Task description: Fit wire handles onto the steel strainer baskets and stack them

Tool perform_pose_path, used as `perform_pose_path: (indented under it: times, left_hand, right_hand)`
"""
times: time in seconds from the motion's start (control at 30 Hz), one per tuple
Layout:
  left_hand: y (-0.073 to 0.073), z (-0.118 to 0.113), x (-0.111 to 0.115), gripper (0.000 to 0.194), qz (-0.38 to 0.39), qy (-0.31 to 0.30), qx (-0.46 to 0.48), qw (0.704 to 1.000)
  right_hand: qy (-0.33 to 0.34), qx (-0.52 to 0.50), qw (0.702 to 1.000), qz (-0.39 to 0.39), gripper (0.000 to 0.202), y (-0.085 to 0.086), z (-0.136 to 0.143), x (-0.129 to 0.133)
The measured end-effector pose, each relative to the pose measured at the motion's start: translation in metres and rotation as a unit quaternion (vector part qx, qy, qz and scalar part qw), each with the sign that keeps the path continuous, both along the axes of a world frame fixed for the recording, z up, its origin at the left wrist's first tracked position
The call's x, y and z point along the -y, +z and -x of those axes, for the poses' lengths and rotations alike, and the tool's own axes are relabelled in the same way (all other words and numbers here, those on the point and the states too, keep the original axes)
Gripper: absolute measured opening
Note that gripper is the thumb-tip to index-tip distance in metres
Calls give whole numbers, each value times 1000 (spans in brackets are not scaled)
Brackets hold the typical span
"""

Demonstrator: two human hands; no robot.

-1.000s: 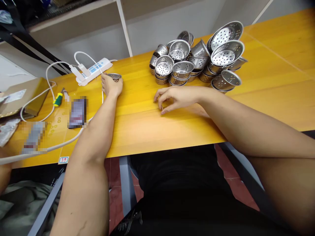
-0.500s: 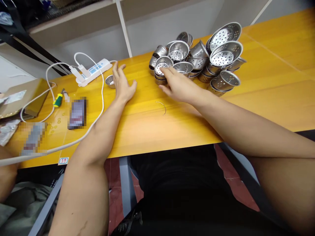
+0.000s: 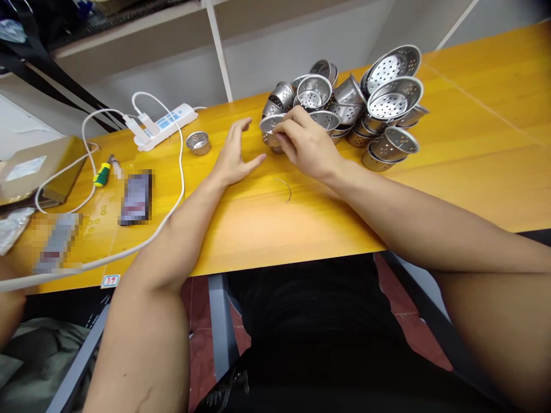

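Observation:
My right hand [image 3: 310,143] pinches the rim of a small perforated metal cup [image 3: 270,127] at the left front of a cluster of such cups. My left hand [image 3: 236,154] is just left of that cup, thumb and fingers spread, holding nothing. Farther left, a single perforated cup [image 3: 198,143] stands upright on the table. Behind my right hand, more perforated cups [image 3: 314,92] are stacked and leaning, with wider ones [image 3: 396,97] to the right. A thin curved wire [image 3: 284,189] lies on the table in front of my hands.
A white power strip [image 3: 166,126] with plugs lies at the back left, and its cable [image 3: 181,166] loops across the yellow table [image 3: 258,229]. Left of it are a green-and-yellow-handled tool [image 3: 102,175], a blurred-out phone-like item [image 3: 136,198] and a cardboard box [image 3: 43,166]. Another person's arm shows at far left.
My right hand has closed on the front left cup and tilted or lifted it. My left hand has moved right, away from the single cup, toward the cup in my right hand.

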State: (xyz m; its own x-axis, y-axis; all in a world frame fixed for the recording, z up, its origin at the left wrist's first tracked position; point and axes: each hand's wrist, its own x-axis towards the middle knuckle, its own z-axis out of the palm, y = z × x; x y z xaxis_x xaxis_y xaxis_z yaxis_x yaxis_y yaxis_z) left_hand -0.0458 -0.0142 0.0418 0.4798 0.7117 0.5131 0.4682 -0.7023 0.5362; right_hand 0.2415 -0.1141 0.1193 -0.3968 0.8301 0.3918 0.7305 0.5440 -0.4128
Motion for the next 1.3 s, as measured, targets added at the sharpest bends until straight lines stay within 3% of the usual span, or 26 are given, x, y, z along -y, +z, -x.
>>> perform_pose_path:
  times: [0.13, 0.37, 0.57, 0.67, 0.9, 1.3]
  left_hand:
    - [10, -23, 25, 124, 35, -25, 31, 999]
    - [35, -29, 43, 103, 46, 12, 13, 999]
    - [31, -24, 36, 119, 55, -75, -12, 996]
    - [30, -24, 35, 122, 62, -90, -12, 994]
    - [39, -27, 42, 120, 67, -86, -19, 994]
    - [45, -20, 41, 116, 62, -87, 11, 994]
  right_hand:
    - [96, -57, 994, -15, 54, -9, 3, 1]
    - [156, 3, 988, 18, 46, -11, -9, -2]
    - [184, 23, 982, 46, 41, 1, -33, -9]
    - [207, 6, 977, 44, 42, 1, -39, -15]
    - [195, -36, 979, 43, 48, -9, -34, -24]
    - [143, -110, 983, 24, 51, -2, -23, -10]
